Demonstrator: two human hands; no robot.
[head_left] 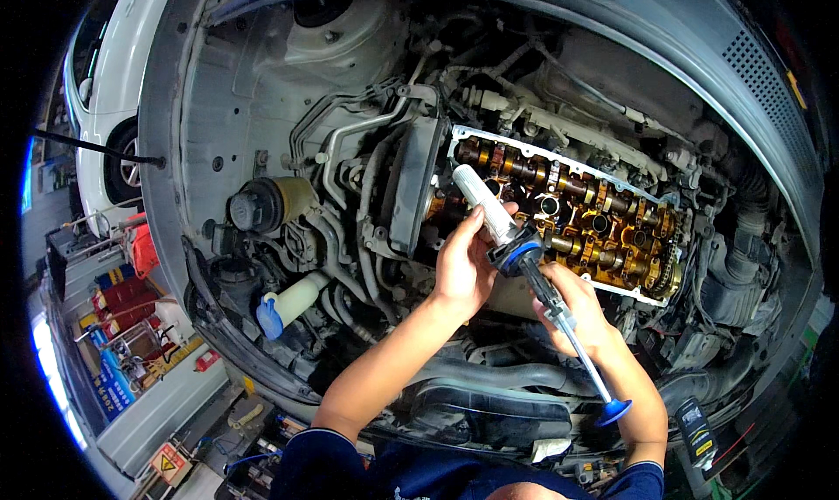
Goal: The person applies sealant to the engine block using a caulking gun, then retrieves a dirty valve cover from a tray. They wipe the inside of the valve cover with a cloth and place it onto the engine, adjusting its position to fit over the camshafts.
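Note:
My left hand (466, 268) is closed around the lower end of a whitish sealant cartridge (481, 201), near the front of a caulking gun. My right hand (584, 315) grips the caulking gun (535, 271) around its dark handle, partly hidden behind it. A thin metal rod runs from the gun back toward me and ends in a blue disc (613, 412). The tilted cartridge points away from me, over the left part of an uncovered car engine. Golden-brown oily camshafts (572, 186) lie exposed inside the engine's pale metal rim (594, 170).
Hoses and a round black-capped reservoir (260, 204) crowd the engine's left side. Nearer stands a whitish bottle neck with a blue cap (270, 316). A black bottle (696, 434) lies at lower right. Beyond the left fender are a white car (122, 59) and a prop rod (96, 146).

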